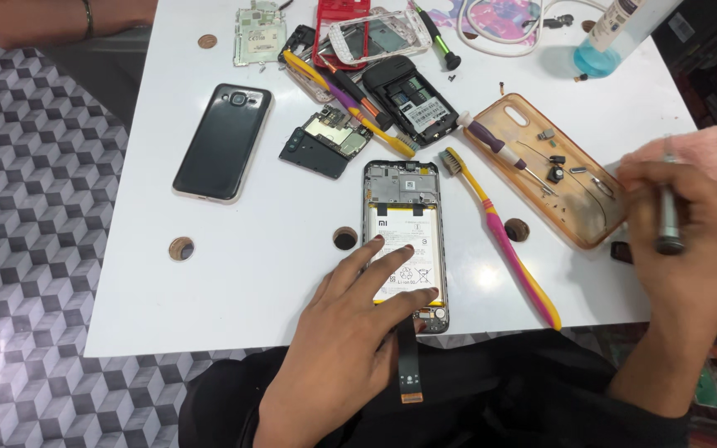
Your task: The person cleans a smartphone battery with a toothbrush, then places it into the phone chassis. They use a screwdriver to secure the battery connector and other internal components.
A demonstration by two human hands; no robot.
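This is looking like a phone repair bench: a white table is carrying an opened phone at centre frame with its battery and board showing. Stripped circuit boards, loose casings and screwdrivers are piling up along the upper middle. At right, a clear phone cover is serving as a tray for tiny screws, with a cleaning toothbrush lying beside it.

The left hand covers the lower part of the opened phone. The right hand and its screwdriver are motion-blurred. The blue-liquid bottle is cut off by the top edge.
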